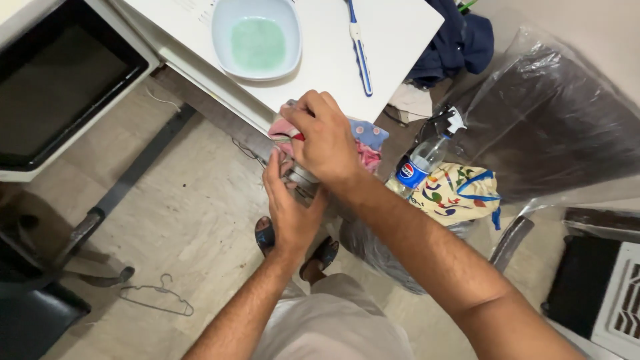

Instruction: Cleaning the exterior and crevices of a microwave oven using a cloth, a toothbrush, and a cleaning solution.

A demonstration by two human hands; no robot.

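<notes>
Pink patterned cloth (363, 155), soft and crumpled, with a light-blue part, lies at the near edge of the white table (400, 33), partly overhanging. Right hand (325, 137) on top of it, fingers curled shut on the cloth; a small red item shows at the fingertips, kind not discernible. Left hand (288, 203) just below the table edge, fingers extended, palm up under the cloth's hanging part. On the table beyond the cloth: rounded pale plastic bowl (257, 40) holding green liquid, and a blue-and-white toothbrush (359, 47). Right of the table, clear plastic bottle (420, 163) with a blue label.
</notes>
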